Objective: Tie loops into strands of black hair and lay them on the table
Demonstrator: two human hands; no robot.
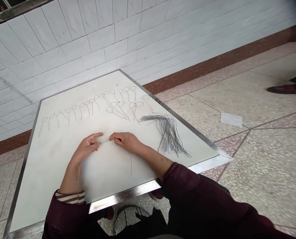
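Between my two hands runs a thin dark wire (104,141) above the white tabletop. My left hand (87,146) pinches one end between thumb and curled fingers, its index finger stretched out. Further along, my right hand (125,141) has its fingertips closed on the same wire, and a loose tail hangs out below that hand. Behind my hands, several wires bent into loops with straight tails (88,104) lie in a long row. A few more looped wires (116,108) lie in front of that row. Right of my right hand spreads a bundle of unlooped dark wires (171,132).
The white table (50,186) has a metal edge and stands near a tiled wall (95,43). On the floor to the right lies a white paper-like sheet (231,119). Another person's shoe (287,89) shows at the far right.
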